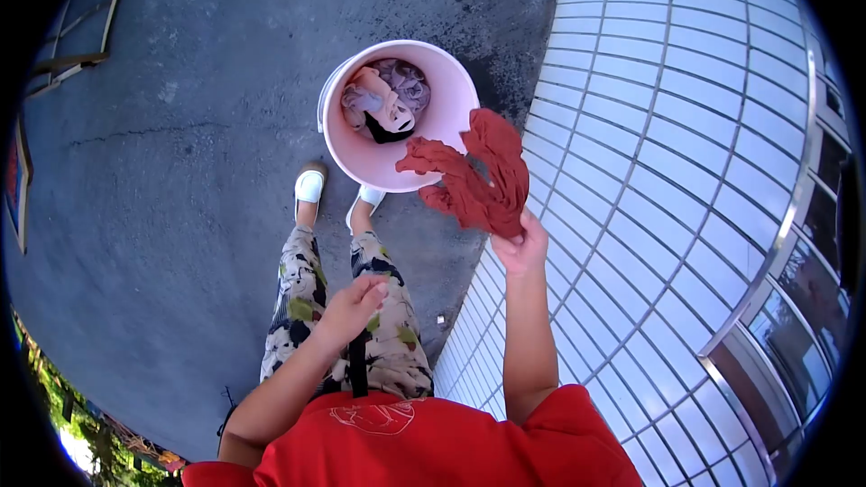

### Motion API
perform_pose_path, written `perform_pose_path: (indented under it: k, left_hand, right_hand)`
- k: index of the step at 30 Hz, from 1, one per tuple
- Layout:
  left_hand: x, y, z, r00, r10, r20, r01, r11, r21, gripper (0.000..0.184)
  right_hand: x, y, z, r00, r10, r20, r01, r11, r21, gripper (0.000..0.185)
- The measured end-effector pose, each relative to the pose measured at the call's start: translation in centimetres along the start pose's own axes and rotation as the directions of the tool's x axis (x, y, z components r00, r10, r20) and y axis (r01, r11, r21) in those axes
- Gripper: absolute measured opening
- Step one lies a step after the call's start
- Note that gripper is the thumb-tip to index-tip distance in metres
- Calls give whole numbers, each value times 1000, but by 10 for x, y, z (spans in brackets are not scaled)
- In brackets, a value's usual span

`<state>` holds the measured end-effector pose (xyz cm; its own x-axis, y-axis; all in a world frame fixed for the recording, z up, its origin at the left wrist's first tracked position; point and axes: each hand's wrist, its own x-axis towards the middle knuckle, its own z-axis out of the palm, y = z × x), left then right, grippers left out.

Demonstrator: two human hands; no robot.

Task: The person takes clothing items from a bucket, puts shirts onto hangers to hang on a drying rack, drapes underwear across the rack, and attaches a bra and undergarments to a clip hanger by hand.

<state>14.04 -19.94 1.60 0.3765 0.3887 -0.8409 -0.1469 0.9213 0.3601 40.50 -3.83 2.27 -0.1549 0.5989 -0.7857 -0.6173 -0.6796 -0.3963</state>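
My right hand (521, 243) grips a crumpled dark red cloth (487, 182) by its lower end. The cloth hangs in loose folds over the right side of a pink bucket (455, 90), covering part of its rim. Inside the bucket lie several bunched cloths: a greyish-purple one (406, 81), a pale pink one (386, 104) and a black one (388, 132). In front of my body, over my legs, my left hand (354, 307) is raised with its fingers curled together. Whether anything small is between those fingers is hidden.
A white tiled wall (622, 171) rises close on my right, with windows (794, 307) beyond it. The bucket stands on grey concrete ground (207, 198), just past my white shoes (309, 185). Wooden frames (81, 59) lie at the far left.
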Motion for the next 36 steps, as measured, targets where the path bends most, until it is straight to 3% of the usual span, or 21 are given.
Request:
perform_pose_path:
  k: [2,4,6,7,8,9,10,11,12,15,18,19,22,24,26,28,30,32,33,36]
  left_hand:
    - [-12,31,12,998,-66,22,69,981,-184,59]
    - [-19,51,24,994,-104,34,110,914,-391,77]
    - [-16,64,36,979,-193,66,198,827,-527,88]
    - [-19,77,43,982,-164,96,189,793,-579,90]
    - [-23,91,52,982,-133,132,186,756,-627,91]
    - [-26,104,59,983,-121,137,180,767,-616,91]
    - [-29,117,63,952,121,283,107,732,-673,92]
    - [-32,130,65,843,358,401,59,680,-731,92]
    - [-36,143,71,894,292,339,110,591,-799,74]
    - [-78,185,100,839,413,353,-36,690,-723,47]
    - [-110,197,115,761,459,459,-110,788,-606,46]
    - [-126,200,123,741,478,472,-160,808,-566,53]
    - [-173,205,151,644,560,521,-279,806,-522,58]
    - [-190,201,161,581,593,558,-393,804,-446,58]
    - [-205,197,173,462,720,518,-818,571,-65,56]
    - [-220,191,184,319,800,508,-932,362,15,52]
    - [-243,182,196,160,832,531,-980,71,185,47]
    - [-262,174,207,130,826,548,-966,-19,259,38]
    - [-273,168,213,168,782,600,-935,-66,348,43]
    - [-296,142,236,192,732,654,-921,-97,378,54]
  right_hand:
    - [-51,-1,23,968,-38,249,32,999,29,53]
    - [-96,9,22,961,-101,256,107,994,-6,64]
    - [-143,15,60,936,-279,216,267,960,83,71]
    - [-162,14,78,865,-331,377,286,943,172,76]
    - [-180,18,86,835,-384,395,361,923,134,87]
    - [-199,20,90,815,-406,414,401,910,103,86]
    - [-216,21,94,812,-401,424,415,907,62,85]
    - [-232,24,97,813,-394,428,431,902,11,85]
    - [-246,24,98,818,-380,432,439,897,-43,84]
    - [-291,22,86,856,-298,421,430,864,-263,82]
    - [-327,19,78,861,-307,406,459,814,-357,81]
    - [-333,17,75,818,-344,462,542,731,-415,79]
    - [-356,18,100,715,-515,472,675,685,-274,75]
    - [-363,20,86,746,-551,374,608,793,-42,74]
    - [-372,26,73,730,-586,351,637,769,-43,76]
    - [-382,35,67,647,-718,257,759,639,-125,76]
    - [-397,43,60,597,-767,238,795,606,-41,75]
    - [-410,45,42,589,-781,209,794,607,30,74]
    - [-418,46,33,592,-775,223,793,609,11,73]
    - [-449,63,19,558,-808,189,827,561,-44,64]
